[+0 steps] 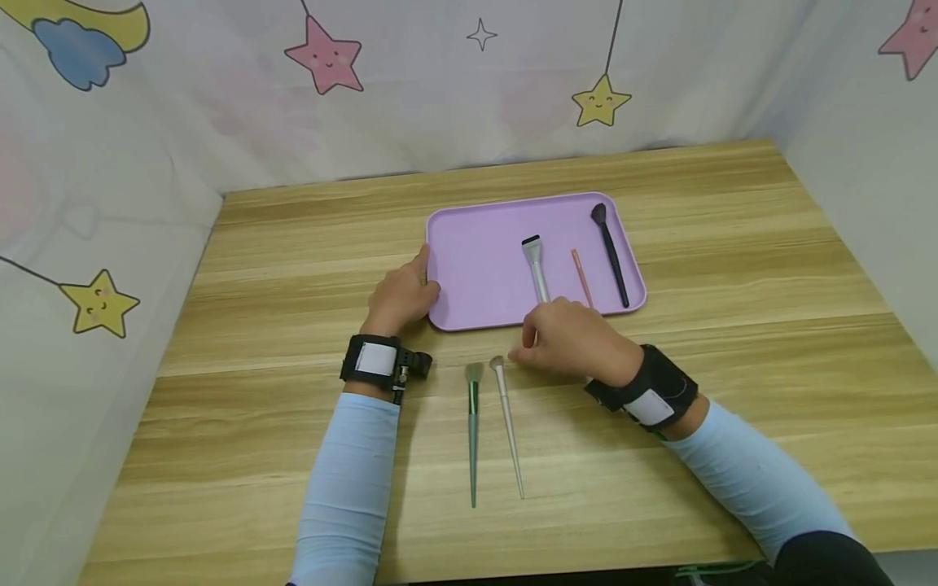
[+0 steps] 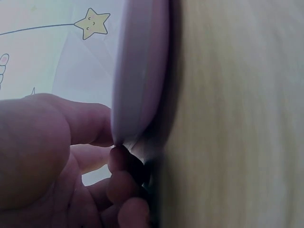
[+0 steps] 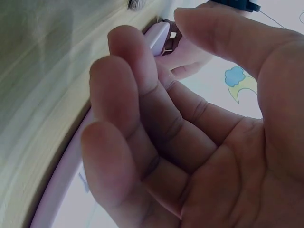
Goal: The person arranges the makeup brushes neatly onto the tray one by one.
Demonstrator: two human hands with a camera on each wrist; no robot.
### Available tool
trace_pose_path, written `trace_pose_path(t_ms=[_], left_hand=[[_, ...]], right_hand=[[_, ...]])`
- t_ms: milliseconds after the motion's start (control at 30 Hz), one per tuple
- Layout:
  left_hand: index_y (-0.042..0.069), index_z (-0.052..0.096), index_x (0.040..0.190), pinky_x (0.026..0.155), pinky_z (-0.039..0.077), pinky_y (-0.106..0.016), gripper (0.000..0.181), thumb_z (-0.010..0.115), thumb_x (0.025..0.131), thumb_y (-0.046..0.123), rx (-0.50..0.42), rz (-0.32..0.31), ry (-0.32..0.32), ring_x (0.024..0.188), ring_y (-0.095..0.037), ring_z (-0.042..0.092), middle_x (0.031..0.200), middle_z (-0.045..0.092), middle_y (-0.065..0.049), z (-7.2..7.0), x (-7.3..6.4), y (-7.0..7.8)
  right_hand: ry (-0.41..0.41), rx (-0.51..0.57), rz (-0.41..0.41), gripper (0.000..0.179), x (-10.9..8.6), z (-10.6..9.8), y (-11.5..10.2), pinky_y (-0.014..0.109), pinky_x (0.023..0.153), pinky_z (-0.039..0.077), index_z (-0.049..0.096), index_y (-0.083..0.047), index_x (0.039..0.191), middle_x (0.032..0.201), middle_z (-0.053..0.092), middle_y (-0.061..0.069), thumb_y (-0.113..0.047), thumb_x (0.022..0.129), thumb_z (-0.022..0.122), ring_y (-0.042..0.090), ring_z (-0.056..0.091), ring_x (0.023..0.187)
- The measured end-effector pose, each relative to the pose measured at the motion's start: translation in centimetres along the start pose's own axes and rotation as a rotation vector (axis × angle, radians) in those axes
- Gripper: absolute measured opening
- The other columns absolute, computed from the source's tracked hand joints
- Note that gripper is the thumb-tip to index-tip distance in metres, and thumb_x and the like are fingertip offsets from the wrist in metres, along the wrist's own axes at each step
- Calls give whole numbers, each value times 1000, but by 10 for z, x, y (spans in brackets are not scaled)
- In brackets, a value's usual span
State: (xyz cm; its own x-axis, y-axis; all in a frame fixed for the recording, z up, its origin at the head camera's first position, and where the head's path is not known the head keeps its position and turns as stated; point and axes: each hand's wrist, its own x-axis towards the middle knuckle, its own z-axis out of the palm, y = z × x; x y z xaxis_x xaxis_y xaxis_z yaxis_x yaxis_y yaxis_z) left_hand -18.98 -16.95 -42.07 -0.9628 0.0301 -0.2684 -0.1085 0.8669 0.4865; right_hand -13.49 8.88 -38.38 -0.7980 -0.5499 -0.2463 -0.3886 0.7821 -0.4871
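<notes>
Thumb and fingers of my left hand (image 1: 399,297) pinch the left rim of a lilac tray (image 1: 472,260). In the left wrist view the thumb meets the tray's edge, with the other fingers curled below it. Above the tray's front edge, my right hand (image 1: 575,338) holds nothing, its fingers loosely bent. A flat silver makeup brush (image 1: 537,268), a thin pink brush (image 1: 581,277) and a black fluffy brush (image 1: 612,256) lie on the tray; the right hand hides the silver one's lower end. Nearest the right fingertips is a pale-handled makeup brush (image 1: 509,423), beside a green one (image 1: 472,435).
The wooden table (image 1: 293,325) extends around the tray on all sides. Behind it hangs a white cloth (image 1: 440,98) printed with stars. Black straps with cameras circle both wrists.
</notes>
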Motion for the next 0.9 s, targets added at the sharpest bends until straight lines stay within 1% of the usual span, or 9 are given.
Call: trace_pose_path(t_ms=[100, 300, 400, 533, 633, 733, 900], left_hand=[[16, 21, 162, 58, 35, -36, 72, 46, 96, 27, 0, 0, 1, 69, -28, 48, 151, 47, -14, 0, 0, 1], [16, 22, 162, 60, 35, -37, 71, 46, 96, 27, -2, 0, 5, 80, -31, 53, 153, 45, -14, 0, 0, 1], [17, 21, 163, 61, 35, -37, 71, 46, 97, 27, -5, -1, 3, 83, -32, 54, 153, 44, -13, 0, 0, 0], [18, 21, 163, 61, 36, -37, 71, 46, 97, 28, -3, -2, 0, 87, -33, 55, 154, 44, -13, 1, 1, 0], [18, 21, 163, 61, 35, -37, 71, 45, 97, 27, -2, -5, 1, 83, -32, 54, 152, 45, -13, 1, 1, 0], [18, 20, 163, 60, 35, -36, 72, 45, 96, 27, -2, -3, -1, 78, -31, 53, 151, 47, -14, 1, 1, -1], [17, 21, 163, 62, 36, -37, 72, 45, 96, 27, -1, 0, 4, 87, -33, 55, 153, 44, -14, 1, 1, -1]], right_hand=[[-18, -13, -1, 25, -1, 2, -3, 32, 54, 46, 74, -13, 80, 73, 64, -1, -36, 87, 77, 17, 57, 65], [-61, -34, -34, 27, -2, 9, -7, 31, 51, 43, 70, -15, 73, 68, 61, -4, -38, 86, 78, 15, 54, 60], [-78, -40, -50, 29, -3, 12, -10, 30, 49, 42, 68, -16, 70, 65, 60, -5, -38, 86, 78, 14, 53, 57], [-73, -46, -61, 30, -4, 14, -11, 30, 49, 43, 67, -16, 68, 64, 60, -5, -39, 86, 78, 13, 53, 57], [-66, -64, -76, 30, -5, 15, -13, 30, 51, 44, 68, -17, 69, 65, 61, -6, -40, 85, 78, 13, 55, 58], [-66, -71, -97, 31, -5, 18, -14, 30, 52, 44, 67, -18, 67, 66, 60, -8, -39, 84, 79, 13, 54, 59], [-70, -89, -135, 36, -5, 24, -14, 29, 51, 41, 60, -20, 60, 63, 56, -9, -40, 83, 80, 11, 51, 58]])
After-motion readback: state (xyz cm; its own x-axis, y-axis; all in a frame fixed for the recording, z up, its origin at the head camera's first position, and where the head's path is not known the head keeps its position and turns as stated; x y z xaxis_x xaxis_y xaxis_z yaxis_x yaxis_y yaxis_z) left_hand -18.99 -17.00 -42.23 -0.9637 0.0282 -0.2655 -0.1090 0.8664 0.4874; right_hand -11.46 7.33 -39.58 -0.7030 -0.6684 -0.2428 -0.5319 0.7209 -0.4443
